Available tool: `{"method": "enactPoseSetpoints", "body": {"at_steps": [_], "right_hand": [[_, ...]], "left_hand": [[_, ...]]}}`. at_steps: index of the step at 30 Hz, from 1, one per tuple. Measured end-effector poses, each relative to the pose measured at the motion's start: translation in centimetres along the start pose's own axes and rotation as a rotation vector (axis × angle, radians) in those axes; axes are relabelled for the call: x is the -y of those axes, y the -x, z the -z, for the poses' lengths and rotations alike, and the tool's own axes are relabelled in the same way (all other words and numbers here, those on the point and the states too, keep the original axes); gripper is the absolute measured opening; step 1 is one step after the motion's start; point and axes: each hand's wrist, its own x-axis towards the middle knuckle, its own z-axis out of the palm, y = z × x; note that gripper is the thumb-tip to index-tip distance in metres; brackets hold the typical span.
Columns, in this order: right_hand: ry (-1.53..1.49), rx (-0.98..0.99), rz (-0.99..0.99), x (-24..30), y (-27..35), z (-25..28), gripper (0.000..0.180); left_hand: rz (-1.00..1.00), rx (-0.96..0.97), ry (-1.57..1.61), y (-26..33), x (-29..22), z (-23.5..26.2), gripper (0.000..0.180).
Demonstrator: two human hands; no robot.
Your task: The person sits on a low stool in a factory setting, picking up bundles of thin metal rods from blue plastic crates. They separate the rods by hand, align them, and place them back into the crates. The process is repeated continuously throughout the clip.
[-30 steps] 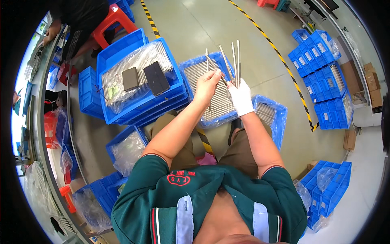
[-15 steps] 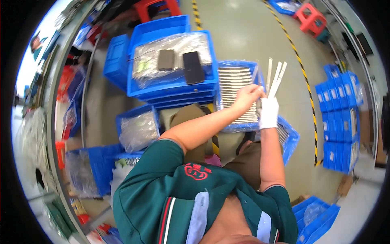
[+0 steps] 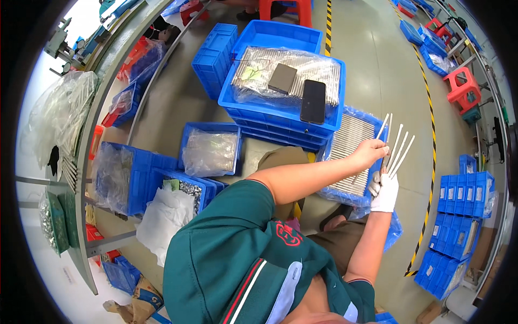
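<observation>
My bare left hand (image 3: 370,153) pinches a thin metal rod (image 3: 383,127), its upper end sticking out past the fingertips. Just to its right, my right hand (image 3: 385,193), in a white glove, is closed around several similar rods (image 3: 400,153) that fan upward. Both hands are over the right side of a blue, plastic-lined bin (image 3: 333,189), where many rods (image 3: 350,139) lie side by side in a row.
Stacked blue bins (image 3: 280,120) stand ahead, topped by wrapped rods, a dark box (image 3: 282,79) and a black phone (image 3: 313,101). A smaller bin (image 3: 211,126) sits left, near a bin of small metal parts (image 3: 190,189). More bins (image 3: 458,216) line the right.
The view has shifted, so the scene sits farther right and lower. My left hand now has a rod standing apart from the bunch, which is more spread in my right hand.
</observation>
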Motion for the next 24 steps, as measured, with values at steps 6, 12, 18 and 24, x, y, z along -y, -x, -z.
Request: {"method": "enactPoseSetpoints", "body": {"at_steps": [6,12,18,24], "right_hand": [[0.25,-0.281,0.293,-1.6,-1.6,0.6,0.01],[0.066,-0.137,0.089,0.0,-0.4,-0.6,0.007],[-0.025,-0.247,0.053,-2.3,-2.1,0.6,0.026],[0.42,-0.295,0.258,-0.8,-2.9,2.4,0.028]], "left_hand": [[0.046,-0.01,-0.109,-0.2,-0.1,-0.6,0.031],[0.023,0.097,-0.119,0.4,2.3,-0.7,0.026],[-0.205,-0.002,-0.424,-0.5,5.5,-1.5,0.032],[-0.238,-0.035,-0.725,1.0,0.9,0.3,0.037]]}}
